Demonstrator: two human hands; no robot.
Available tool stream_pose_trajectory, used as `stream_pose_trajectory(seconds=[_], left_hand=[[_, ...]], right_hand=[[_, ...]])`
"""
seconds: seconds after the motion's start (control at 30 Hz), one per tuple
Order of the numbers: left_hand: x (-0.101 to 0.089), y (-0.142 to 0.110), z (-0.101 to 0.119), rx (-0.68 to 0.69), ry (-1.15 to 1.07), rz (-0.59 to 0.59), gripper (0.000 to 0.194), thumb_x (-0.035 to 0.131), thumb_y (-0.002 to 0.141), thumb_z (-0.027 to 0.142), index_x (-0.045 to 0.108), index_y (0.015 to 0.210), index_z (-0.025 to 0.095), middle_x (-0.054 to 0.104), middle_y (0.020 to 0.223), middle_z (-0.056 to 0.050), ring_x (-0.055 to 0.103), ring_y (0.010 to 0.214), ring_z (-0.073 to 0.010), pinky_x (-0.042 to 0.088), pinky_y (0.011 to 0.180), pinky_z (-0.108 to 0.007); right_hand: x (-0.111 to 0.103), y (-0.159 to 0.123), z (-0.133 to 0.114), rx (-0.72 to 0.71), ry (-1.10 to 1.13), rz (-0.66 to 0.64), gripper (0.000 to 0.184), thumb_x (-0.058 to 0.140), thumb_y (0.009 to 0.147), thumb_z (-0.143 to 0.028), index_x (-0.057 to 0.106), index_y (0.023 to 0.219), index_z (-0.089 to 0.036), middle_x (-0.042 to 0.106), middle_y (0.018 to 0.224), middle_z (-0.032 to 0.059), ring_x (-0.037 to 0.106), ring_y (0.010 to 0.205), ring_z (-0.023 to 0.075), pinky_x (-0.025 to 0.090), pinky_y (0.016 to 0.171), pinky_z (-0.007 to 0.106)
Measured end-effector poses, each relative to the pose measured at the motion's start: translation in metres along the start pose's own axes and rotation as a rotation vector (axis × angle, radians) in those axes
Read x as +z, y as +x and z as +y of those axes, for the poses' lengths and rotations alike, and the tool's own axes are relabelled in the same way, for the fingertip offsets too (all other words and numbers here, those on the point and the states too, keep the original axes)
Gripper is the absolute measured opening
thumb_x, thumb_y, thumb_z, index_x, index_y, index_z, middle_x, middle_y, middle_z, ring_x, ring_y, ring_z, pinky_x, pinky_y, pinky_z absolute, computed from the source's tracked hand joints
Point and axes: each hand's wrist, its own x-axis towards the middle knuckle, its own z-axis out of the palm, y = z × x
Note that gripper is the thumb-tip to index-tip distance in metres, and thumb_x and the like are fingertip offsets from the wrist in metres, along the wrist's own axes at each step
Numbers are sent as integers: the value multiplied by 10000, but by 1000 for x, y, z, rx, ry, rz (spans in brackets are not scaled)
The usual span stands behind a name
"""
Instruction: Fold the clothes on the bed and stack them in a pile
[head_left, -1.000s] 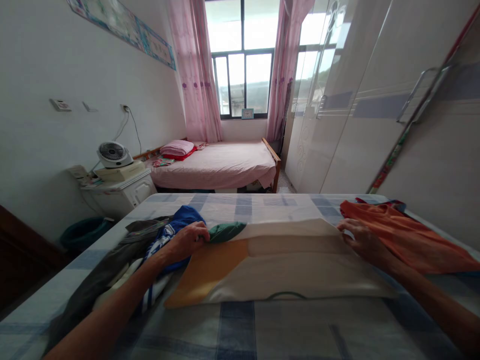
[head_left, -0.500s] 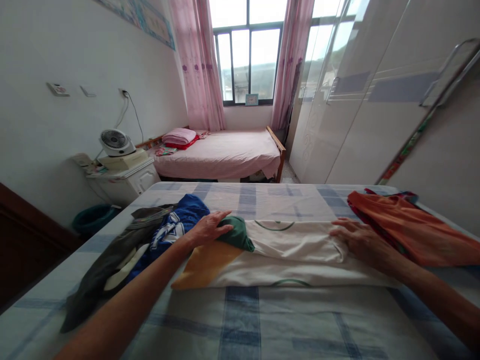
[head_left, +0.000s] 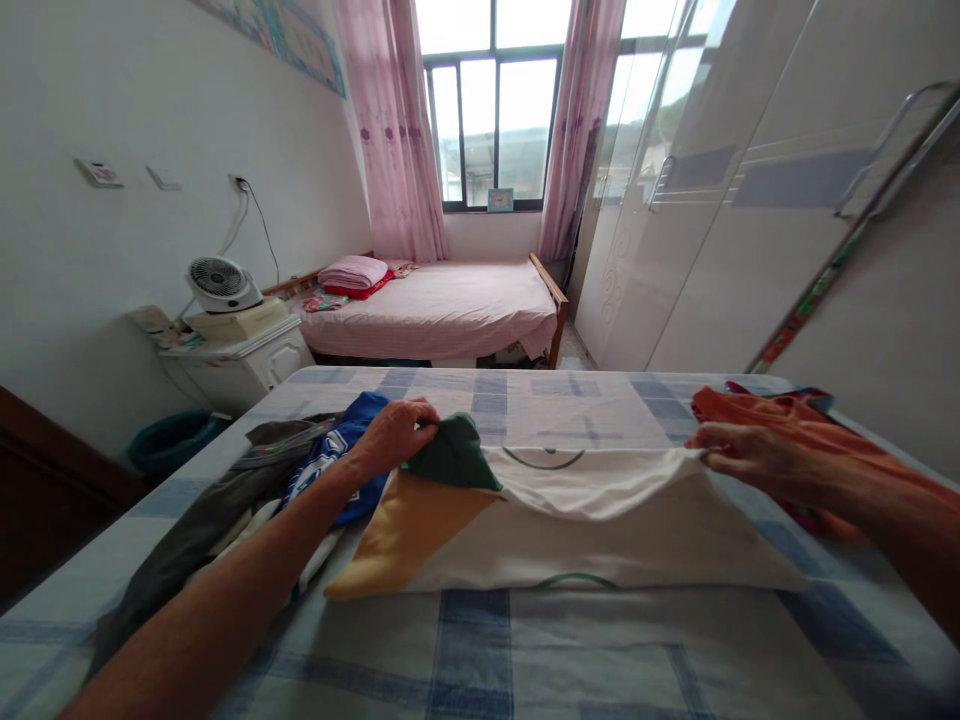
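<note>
Checked blue-and-white fabric (head_left: 474, 640) covers the surface before me, a pink-sheeted wooden bed (head_left: 457, 305) beyond. On the fabric lies a folded white, yellow and green cloth garment (head_left: 540, 545); with forearms stretched forward, my left hand (head_left: 397, 432) and right hand (head_left: 739, 452) pinch its far corners.

This is a bedroom in a home: a pink-covered bed (head_left: 450, 305) stands below the far window (head_left: 495, 125), with pink curtains (head_left: 394, 140), a glossy wardrobe (head_left: 697, 240) at right, and a bedside cabinet (head_left: 262, 365) at left.
</note>
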Motion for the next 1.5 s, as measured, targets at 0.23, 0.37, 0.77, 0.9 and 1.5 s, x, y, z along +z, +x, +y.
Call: stream_pose_trajectory(seconds=[0.23, 0.37, 0.77, 0.9, 1.5], left_hand=[[2, 54, 0, -220, 31, 533, 416, 482, 746, 146, 576, 1143, 70, 578, 1164, -156, 545, 1093, -249, 424, 961, -343], [26, 37, 9, -38, 137, 423, 492, 504, 776, 155, 495, 1266, 121, 433, 1365, -147, 374, 1289, -265, 318, 1077, -396], [74, -23, -13, -25, 157, -163, 479, 362, 901, 449, 505, 1299, 226, 412, 1424, -69, 290, 1348, -286, 227, 1102, -461], [56, -11, -20, 39, 98, -66, 377, 343, 914, 319, 651, 1097, 199, 586, 1249, -66, 445, 1242, -209, 293, 1089, -361], [96, -29, 66, 526, 104, -323, 435, 377, 914, 453, 447, 1322, 322, 402, 1431, -18, 337, 1324, -254, 260, 1089, -453]], right_hand=[[9, 63, -8, 173, -65, 395, 380, 429, 798, -300, 559, 1103, -115, 615, 1060, 172, 583, 946, 256, 450, 831, 365], [46, 50, -25, 28, -129, 396, 479, 419, 815, -301, 474, 1256, -122, 530, 1248, 174, 482, 1170, 285, 385, 965, 425], [99, -1, -18, -67, -355, 10, 546, 293, 896, -446, 477, 1321, -155, 423, 1411, 117, 361, 1314, 241, 268, 1084, 411], [84, 0, -31, -79, -345, 29, 503, 324, 886, -373, 515, 1279, -124, 491, 1344, 163, 430, 1262, 281, 345, 1027, 448], [122, 90, -81, -272, -200, -174, 551, 301, 913, -465, 391, 1394, -210, 303, 1479, 86, 233, 1372, 252, 177, 1107, 462]])
